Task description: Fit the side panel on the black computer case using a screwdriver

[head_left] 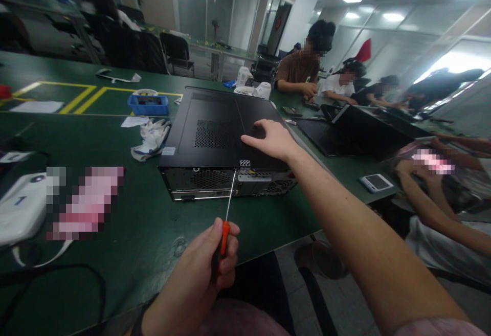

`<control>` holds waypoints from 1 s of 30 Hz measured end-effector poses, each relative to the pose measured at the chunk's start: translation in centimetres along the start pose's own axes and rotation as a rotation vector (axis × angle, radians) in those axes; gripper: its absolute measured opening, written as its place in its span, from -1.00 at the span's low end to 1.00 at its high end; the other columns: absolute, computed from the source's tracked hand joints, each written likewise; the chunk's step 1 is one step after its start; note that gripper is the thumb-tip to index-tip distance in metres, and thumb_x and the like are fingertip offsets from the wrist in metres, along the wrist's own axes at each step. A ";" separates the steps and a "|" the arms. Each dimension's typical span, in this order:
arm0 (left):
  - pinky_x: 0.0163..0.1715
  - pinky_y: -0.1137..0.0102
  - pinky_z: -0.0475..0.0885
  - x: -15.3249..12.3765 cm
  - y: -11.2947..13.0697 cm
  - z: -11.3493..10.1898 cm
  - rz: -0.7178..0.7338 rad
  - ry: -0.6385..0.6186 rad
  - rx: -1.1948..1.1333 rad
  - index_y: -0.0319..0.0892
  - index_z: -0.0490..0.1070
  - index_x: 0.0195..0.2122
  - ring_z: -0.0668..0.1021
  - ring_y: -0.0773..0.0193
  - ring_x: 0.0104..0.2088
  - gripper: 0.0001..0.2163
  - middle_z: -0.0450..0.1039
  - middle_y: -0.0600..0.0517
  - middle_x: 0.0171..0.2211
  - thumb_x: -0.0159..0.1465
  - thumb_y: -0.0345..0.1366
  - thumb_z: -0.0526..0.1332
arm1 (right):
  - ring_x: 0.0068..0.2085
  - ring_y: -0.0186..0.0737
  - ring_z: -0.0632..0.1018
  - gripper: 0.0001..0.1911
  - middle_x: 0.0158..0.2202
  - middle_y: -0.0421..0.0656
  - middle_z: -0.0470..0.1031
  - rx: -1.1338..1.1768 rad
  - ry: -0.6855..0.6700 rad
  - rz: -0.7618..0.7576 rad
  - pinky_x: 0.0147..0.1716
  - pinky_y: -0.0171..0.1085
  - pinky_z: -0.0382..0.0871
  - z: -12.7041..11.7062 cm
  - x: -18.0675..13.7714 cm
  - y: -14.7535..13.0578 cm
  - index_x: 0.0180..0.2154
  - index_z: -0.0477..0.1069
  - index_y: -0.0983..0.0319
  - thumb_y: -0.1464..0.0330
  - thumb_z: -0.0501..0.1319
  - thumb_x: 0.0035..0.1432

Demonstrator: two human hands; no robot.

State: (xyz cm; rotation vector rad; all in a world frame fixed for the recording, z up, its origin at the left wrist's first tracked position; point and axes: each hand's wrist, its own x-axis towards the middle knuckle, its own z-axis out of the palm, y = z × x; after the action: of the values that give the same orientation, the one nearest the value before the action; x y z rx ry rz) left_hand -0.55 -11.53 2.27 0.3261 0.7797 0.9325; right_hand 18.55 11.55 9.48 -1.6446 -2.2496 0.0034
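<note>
From the head camera, a black metal desktop computer case [218,131] lies on its side near the middle of the table, just in front of the person. Its broad side panel faces up, with a square patch of vent holes. Its grey rear panel, with perforated grilles and port cut-outs, faces the person.

The left hand [207,264] is closed in a fist around the handle of a slim screwdriver with an orange-and-black handle [221,244]. The thin steel shaft runs up and away to the top edge of the rear panel, and the tip meets it beside a small checkered sticker. The right hand [272,141] lies palm down on the top panel near its right rear corner, fingers spread and gripping nothing.

Behind the case to the left sits 1 small blue plastic tray [148,106] with a white ring-shaped roll resting on its rim; what lies inside is too dark to tell. A pair of crumpled white work gloves [151,139] lies just left of the case.

The dark green table mat [115,223] carries yellow tape lines [82,98], paper slips, a white box [21,208] at the left edge and a white phone [376,182] to the right. A second black case [345,131] lies open further right. Other people sit along the far side and at the right. The room has glass partitions and ceiling light panels.
</note>
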 end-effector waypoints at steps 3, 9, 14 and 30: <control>-0.63 0.55 0.04 0.0 0.1 0.0 0.012 -0.032 -0.002 -0.20 0.38 -0.29 0.14 0.53 -0.58 -0.71 0.23 0.17 -0.45 0.34 -0.05 0.24 | 0.17 0.22 0.46 -0.19 0.17 0.04 0.49 0.004 0.001 0.001 0.19 0.17 0.31 0.0 0.0 0.0 0.12 0.47 0.19 -0.25 0.19 0.07; -0.61 0.55 0.06 0.0 0.1 0.0 -0.002 -0.034 0.019 -0.20 0.37 -0.30 0.21 0.51 -0.54 -0.72 0.29 0.13 -0.43 0.37 -0.06 0.19 | 0.18 0.22 0.46 -0.17 0.18 0.04 0.48 -0.004 -0.006 -0.002 0.19 0.16 0.32 -0.1 0.0 0.0 0.12 0.46 0.20 -0.27 0.17 0.06; -0.63 0.53 0.03 0.0 0.2 0.1 -0.013 -0.017 0.025 -0.20 0.42 -0.21 0.15 0.51 -0.60 -0.69 0.23 0.16 -0.50 0.40 -0.03 0.12 | 0.18 0.21 0.47 -0.17 0.18 0.02 0.48 -0.020 -0.008 0.004 0.18 0.14 0.33 -0.1 -0.1 0.0 0.13 0.46 0.20 -0.27 0.17 0.07; -0.63 0.54 0.03 0.0 0.3 0.2 0.000 -0.005 0.024 -0.20 0.43 -0.19 0.13 0.51 -0.59 -0.70 0.24 0.15 -0.47 0.38 -0.03 0.15 | 0.18 0.22 0.47 -0.15 0.19 0.04 0.48 -0.004 -0.007 0.003 0.19 0.15 0.32 -0.1 0.0 0.0 0.12 0.46 0.21 -0.28 0.17 0.06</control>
State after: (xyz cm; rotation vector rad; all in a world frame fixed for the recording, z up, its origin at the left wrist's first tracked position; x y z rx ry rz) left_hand -0.63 -11.40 2.55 0.3488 0.7871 0.9226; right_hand 18.62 11.50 9.57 -1.6521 -2.2535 0.0054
